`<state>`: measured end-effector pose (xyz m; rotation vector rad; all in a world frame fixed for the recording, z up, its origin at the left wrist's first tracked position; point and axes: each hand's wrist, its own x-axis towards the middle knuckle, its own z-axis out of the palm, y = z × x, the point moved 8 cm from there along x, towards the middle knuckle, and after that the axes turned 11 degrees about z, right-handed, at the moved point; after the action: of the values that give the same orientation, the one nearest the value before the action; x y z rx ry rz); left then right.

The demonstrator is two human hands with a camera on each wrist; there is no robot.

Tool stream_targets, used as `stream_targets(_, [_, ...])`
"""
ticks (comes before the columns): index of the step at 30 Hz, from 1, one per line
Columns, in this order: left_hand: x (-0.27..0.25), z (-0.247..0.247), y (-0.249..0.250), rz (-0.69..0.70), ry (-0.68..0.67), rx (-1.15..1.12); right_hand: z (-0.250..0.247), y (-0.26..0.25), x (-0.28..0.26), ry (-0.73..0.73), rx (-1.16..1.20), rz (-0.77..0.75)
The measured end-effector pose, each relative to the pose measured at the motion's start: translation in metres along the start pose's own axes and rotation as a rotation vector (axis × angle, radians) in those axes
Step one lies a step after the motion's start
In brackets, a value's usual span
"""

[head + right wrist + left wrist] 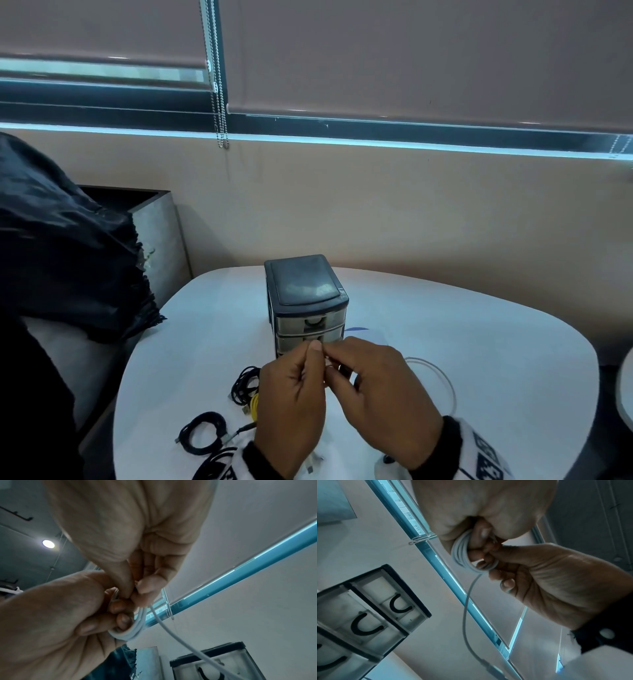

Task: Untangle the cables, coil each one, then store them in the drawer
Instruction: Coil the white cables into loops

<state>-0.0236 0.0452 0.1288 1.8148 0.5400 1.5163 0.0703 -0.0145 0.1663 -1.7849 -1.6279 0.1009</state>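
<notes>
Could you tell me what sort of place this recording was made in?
Probably an office or meeting room, though I can't be sure: a rounded white table stands against a plain wall under a long window with roller blinds and bead chains, and a small drawer unit sits on it.

- Both hands, the left hand (291, 394) and right hand (383, 394), are bare, without gloves or rings.
- Black knit cuffs (450, 442) close each wrist.
- White sleeves (479, 452) beyond the cuffs carry bold black printed markings.
- A round white button (606, 633) sits on the right black cuff.
</notes>
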Motion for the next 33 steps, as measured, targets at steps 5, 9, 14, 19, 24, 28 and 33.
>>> stream_targets(5, [-0.001,-0.003,-0.008,0.048,0.074,0.134,0.004,-0.002,-0.001,0.059,-0.126,-0.101])
stream_targets(9, [-0.007,0.002,-0.030,-0.104,0.024,0.003,0.000,0.006,0.000,0.113,-0.115,-0.088])
stream_targets(14, [-0.037,0.028,-0.065,-0.697,-0.053,-0.507,-0.006,0.016,0.001,0.137,0.050,-0.022])
stream_targets(19, [-0.053,0.053,-0.057,-0.934,-0.283,-0.783,-0.023,0.025,0.006,0.229,0.239,0.055])
stream_targets(24, [-0.044,0.040,-0.055,-0.826,-0.273,-0.876,-0.046,0.037,0.015,0.336,0.312,0.119])
stream_targets(28, [-0.029,0.009,-0.065,-0.741,-0.186,-0.766,-0.071,0.065,0.019,0.419,0.389,0.234])
stream_targets(33, [-0.001,-0.013,-0.054,-0.685,0.076,-1.080,-0.048,0.067,0.018,0.324,0.343,0.246])
